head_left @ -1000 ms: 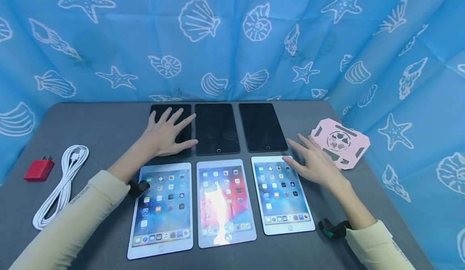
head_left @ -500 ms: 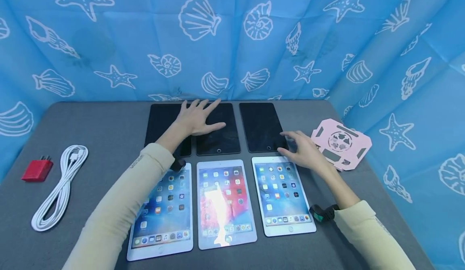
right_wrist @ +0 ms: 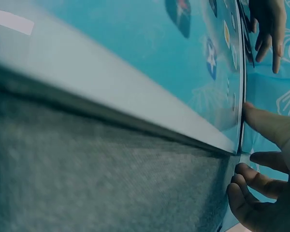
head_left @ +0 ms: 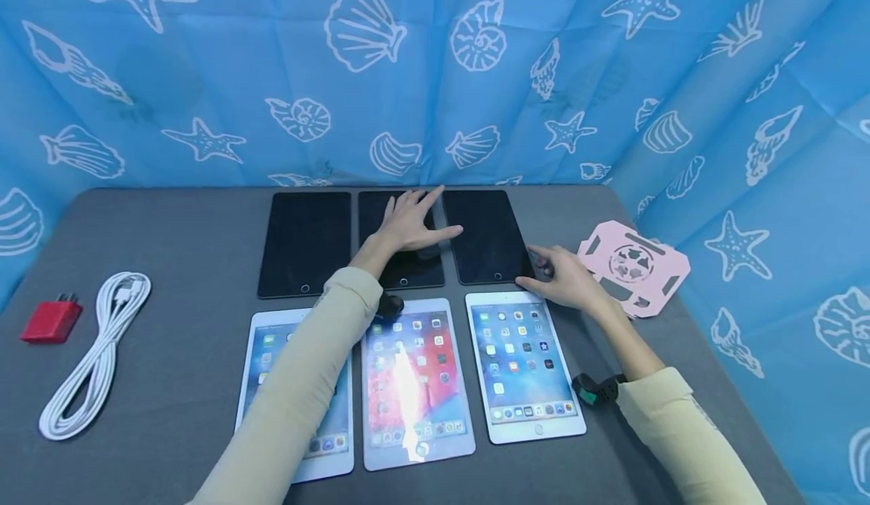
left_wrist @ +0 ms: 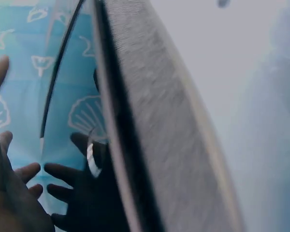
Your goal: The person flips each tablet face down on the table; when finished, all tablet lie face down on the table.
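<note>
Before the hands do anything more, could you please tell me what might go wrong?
The right hand is at the edge of the right-hand black tablet, close to the right-hand lit tablet; a slip might nudge either one. The left hand is over the middle black tablet and could knock it out of line.

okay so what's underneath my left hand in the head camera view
The middle black tablet lies beneath your left hand. Its home button and lower-right area show; your hand and wrist hide its centre, so that part can't be seen.
</note>
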{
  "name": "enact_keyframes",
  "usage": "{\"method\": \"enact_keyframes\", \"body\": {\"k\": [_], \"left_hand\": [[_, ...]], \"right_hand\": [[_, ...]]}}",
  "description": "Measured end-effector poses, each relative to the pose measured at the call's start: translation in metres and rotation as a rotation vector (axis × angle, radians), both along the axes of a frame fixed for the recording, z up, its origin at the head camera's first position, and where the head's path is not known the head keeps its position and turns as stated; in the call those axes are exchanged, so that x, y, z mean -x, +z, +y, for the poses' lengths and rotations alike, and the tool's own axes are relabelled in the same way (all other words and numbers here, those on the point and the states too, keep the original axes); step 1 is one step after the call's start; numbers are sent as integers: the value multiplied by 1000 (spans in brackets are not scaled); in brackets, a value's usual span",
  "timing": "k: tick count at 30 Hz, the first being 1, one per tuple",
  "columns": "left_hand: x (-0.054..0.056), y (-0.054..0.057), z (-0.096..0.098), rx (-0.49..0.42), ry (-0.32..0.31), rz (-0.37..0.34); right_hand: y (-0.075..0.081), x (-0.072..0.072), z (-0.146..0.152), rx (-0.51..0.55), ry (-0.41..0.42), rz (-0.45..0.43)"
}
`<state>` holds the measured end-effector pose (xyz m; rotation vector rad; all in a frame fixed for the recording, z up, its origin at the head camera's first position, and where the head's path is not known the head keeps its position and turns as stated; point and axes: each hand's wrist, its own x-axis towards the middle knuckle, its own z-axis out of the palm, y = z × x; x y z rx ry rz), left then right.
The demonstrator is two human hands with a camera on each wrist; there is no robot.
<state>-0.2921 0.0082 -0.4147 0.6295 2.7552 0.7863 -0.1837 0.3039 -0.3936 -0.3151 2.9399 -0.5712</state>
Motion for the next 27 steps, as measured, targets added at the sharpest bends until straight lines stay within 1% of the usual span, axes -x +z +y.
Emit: {"method": "enact_keyframes", "body": {"k": [5, 10, 16, 19, 27], "left_hand": [[-5, 1, 7, 102, -27, -19], [-7, 2, 10, 189, -61, -28], [-7, -3, 14, 273, -61, -47], [-8, -5, 14, 293, -68, -36], [-11, -7, 13, 292, -61, 24]], "right_hand": [[0, 1, 1, 3, -7, -67], [0, 2, 4, 22, -8, -101], [-2, 4, 4, 79, -18, -150], [-4, 4, 5, 103, -35, -168], [-12, 5, 5, 208, -88, -182]]}}
